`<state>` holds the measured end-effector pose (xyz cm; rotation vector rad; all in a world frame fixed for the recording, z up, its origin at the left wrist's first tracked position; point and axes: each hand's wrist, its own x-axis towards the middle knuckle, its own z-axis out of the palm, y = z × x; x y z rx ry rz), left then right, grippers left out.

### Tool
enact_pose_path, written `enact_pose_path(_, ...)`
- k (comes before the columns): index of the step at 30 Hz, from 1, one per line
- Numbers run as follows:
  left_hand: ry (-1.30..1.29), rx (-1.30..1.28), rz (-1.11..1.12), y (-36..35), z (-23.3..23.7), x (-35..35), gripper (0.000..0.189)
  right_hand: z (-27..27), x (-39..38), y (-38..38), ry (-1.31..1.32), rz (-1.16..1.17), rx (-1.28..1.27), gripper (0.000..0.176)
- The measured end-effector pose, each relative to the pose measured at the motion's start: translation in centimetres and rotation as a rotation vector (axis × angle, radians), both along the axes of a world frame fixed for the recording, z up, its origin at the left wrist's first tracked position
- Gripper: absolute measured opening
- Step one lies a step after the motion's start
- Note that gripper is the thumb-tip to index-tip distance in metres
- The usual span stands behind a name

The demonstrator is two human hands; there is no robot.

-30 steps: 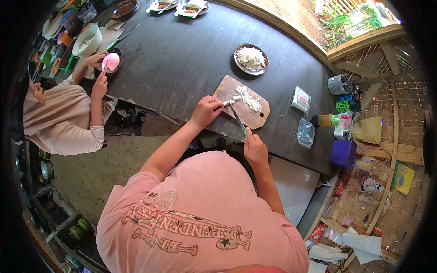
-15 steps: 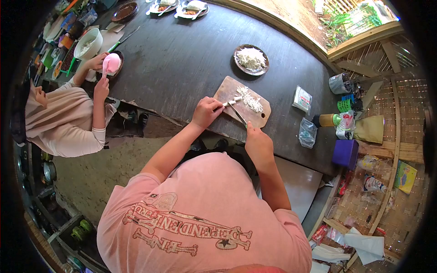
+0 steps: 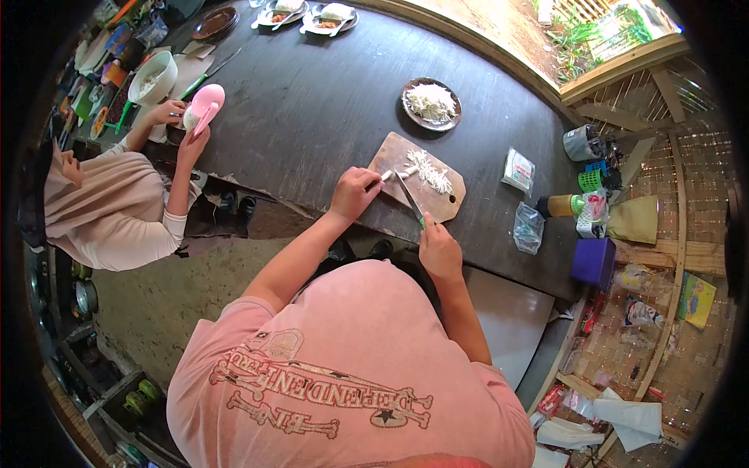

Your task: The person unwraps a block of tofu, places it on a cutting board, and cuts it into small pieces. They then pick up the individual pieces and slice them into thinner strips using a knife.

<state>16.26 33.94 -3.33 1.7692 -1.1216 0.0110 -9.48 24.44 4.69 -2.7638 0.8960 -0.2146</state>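
Observation:
My left hand (image 3: 356, 192) is closed on a white stick of food (image 3: 386, 176) at the left side of a wooden cutting board (image 3: 392, 148). In my right hand (image 3: 440, 251) is a knife (image 3: 411, 200) with a green handle, its blade slanting up and left over the board with the tip near the stick's cut end. Thin white strips (image 3: 428, 171) lie in a loose pile on the board, right of the blade. Beyond the board, a brown plate (image 3: 455, 117) holds a heap of similar white shreds (image 3: 431, 102).
At the left, a co-worker (image 3: 117, 195) holds a pink scoop (image 3: 208, 103) near a white bowl (image 3: 153, 78). Plates of food (image 3: 329, 19) stand at the far edge. Plastic packets (image 3: 518, 171), a jar (image 3: 555, 205) and a purple box (image 3: 592, 263) are on the right.
The knife has shifted slightly right, away from my left hand, and its blade points more steeply up the board. The co-worker's pink scoop has moved right and turned.

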Motion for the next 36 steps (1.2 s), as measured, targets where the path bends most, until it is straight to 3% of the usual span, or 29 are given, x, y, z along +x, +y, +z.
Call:
enact_pose_path(11, -0.031, 0.000, -0.014, 0.1, -0.2, 0.3, 0.012, -0.3, 0.1, 0.3, -0.038, 0.066, 0.016, 0.045)
enact_pose_path(22, -0.045, 0.025, -0.005, 0.0, -0.2, 0.2, 0.010, 5.0, 2.4, -0.1, 0.230, 0.107, -0.045, 0.047)
enact_pose_path(26, -0.042, 0.015, -0.009, 0.0, -0.7, 0.1, 0.008, 0.7, 3.5, 0.4, 0.260, 0.059, -0.088, 0.050)
enact_pose_path(28, -0.058, 0.000, -0.017, -0.3, -0.8, 0.4, 0.008, -4.0, 3.0, 0.4, 0.096, 0.086, -0.006, 0.050)
enact_pose_path(34, -0.067, -0.002, -0.009, -0.2, -0.2, 0.3, 0.009, -2.7, 0.4, -0.5, -0.101, 0.002, 0.183, 0.050)
enact_pose_path(36, -0.070, -0.003, -0.011, -0.3, -0.1, 0.4, 0.008, -1.6, -1.0, -0.4, -0.282, -0.008, 0.247, 0.048)
